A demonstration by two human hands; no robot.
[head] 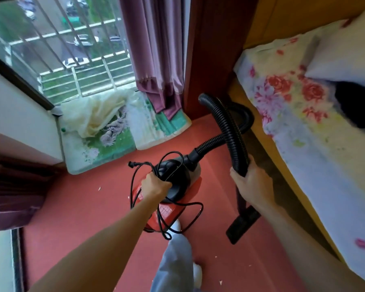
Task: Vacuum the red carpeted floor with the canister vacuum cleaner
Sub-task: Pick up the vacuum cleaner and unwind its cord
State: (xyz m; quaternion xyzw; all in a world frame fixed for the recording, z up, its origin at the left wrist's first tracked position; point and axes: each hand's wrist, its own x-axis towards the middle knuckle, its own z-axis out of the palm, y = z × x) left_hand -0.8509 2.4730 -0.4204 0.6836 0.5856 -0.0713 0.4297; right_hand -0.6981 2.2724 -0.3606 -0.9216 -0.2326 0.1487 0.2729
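A red and black canister vacuum cleaner [177, 199] hangs above the red carpet [89, 224], carried by its top handle. My left hand [155, 187] grips that handle together with loops of the black power cord [196, 213], whose plug [131, 164] sticks out to the left. My right hand [251, 184] grips the black ribbed hose [228, 127] near the wand. The hose arches up and back down to the canister's front. Below my right hand the black floor nozzle [242, 224] rests on the carpet next to the bed.
A bed with a floral sheet [303, 127] and a wooden frame fills the right side. A green and white mat [118, 142] with crumpled cloth lies under the barred window. Purple curtains [156, 49] hang at the middle. White scraps [99, 188] dot the carpet. My leg [175, 262] stands below the canister.
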